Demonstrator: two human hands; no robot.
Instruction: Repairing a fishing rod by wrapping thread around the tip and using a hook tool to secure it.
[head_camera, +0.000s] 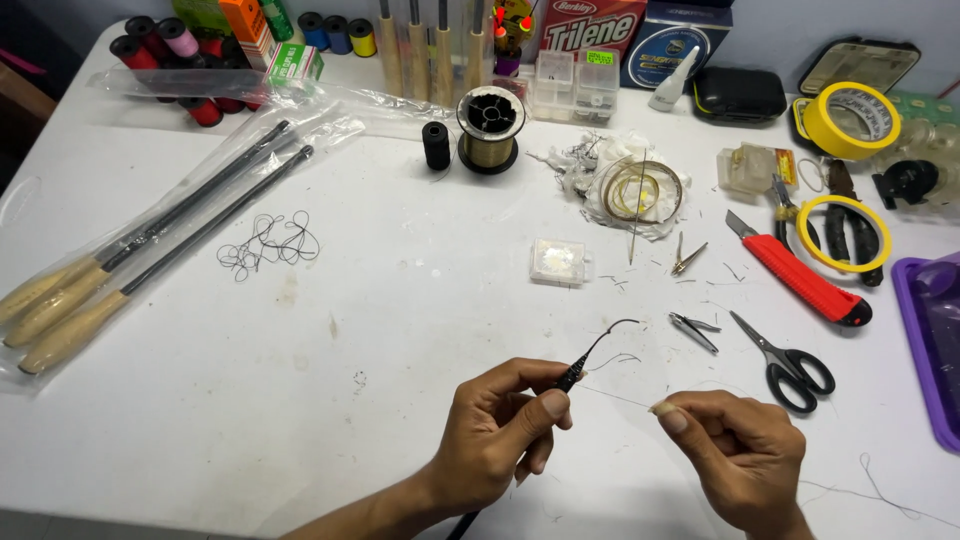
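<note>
Your left hand (495, 430) is low in the view, near the front edge of the white surface (400, 330). Its grip is closed: thumb and fingers pinch a thin black rod tip (572, 375), which points up and to the right. From the end of the tip a dark curved wire (610, 333) rises and bends over to the right.

Your right hand (735, 450) is just beside the left one, a little apart. Its grip is closed too, with thumb and forefinger pinched on a fine line (615, 397). This line runs nearly straight between your two hands, just above the surface. More of the line trails away to the right (880, 492) and lies loose on the surface.

Close behind your right hand lie small nail clippers (692, 328) and black scissors (785, 360). Farther right is a red knife (800, 280), then pliers (850, 225) with a yellow tape ring (843, 232) over them, and a purple tray (925, 340) at the edge.

In the middle of the surface there is a small clear box (558, 262). Behind it stand a spool of line (490, 128) and a small black spool (436, 145). A coil of line (640, 190) rests on crumpled white tissue.

On the left, well apart from your hands, three rods with pale handles (120, 275) lie in clear bags, and a tangle of dark thread (268, 243) is beside them.
</note>
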